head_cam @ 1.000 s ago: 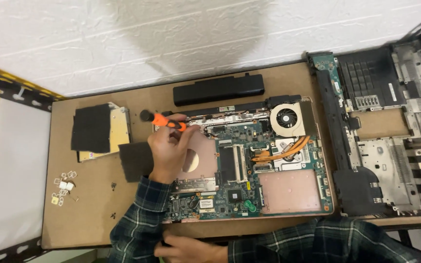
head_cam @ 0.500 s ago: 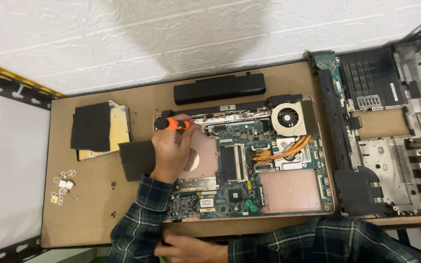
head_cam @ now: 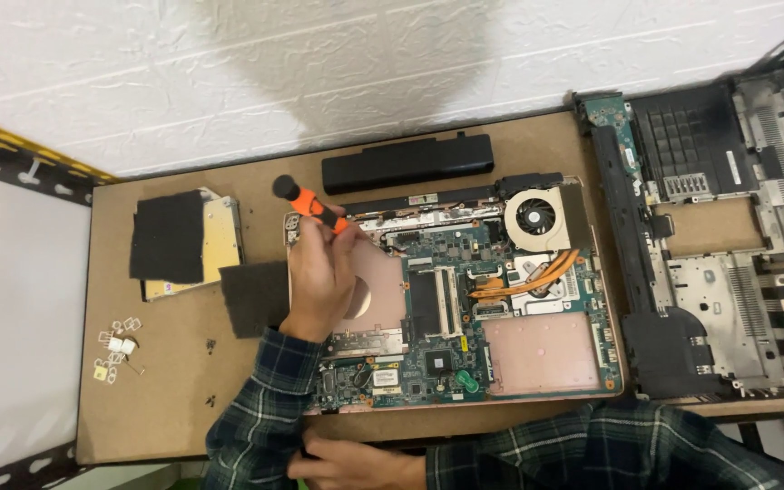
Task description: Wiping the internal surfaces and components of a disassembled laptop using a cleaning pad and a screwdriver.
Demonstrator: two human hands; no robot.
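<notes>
Brown bench [head_cam: 183, 399] sitting against a white textured wall. Left hand [head_cam: 319, 277] is gripping an orange-and-black screwdriver [head_cam: 312, 206], tilted, tip apparently down at the upper-left corner of the opened laptop base [head_cam: 465, 308], green board and fan exposed. Right hand [head_cam: 356, 463] is resting at the bench's near edge, seemingly bracing; grip unclear. Battery [head_cam: 407, 163] is lying just behind the laptop.

The opened laptop base [head_cam: 465, 308] is placed in the middle of the table [head_cam: 174, 408], with the battery [head_cam: 407, 163] behind it. The removed cover [head_cam: 710, 245] is laid at its right. The drive [head_cam: 188, 240] and small screws [head_cam: 115, 349] are found at its left.
</notes>
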